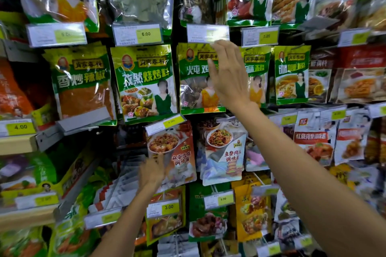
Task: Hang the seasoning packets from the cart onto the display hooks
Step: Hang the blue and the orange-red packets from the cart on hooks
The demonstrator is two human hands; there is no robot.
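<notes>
Right hand [228, 77]: arm stretched upward, fingers straight and loosely spread, holding nothing, in front of a hanging green packet [194, 81], fingertips just under a price tag [207, 33].
Left hand [152, 172]: lower, blurred, back toward the camera, at the left edge of a hanging red packet [179, 152]; whether it grips cannot be told.

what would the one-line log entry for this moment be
left hand: at red packet, grip blurred | right hand: open, raised before green packet | both packets hanging
</notes>
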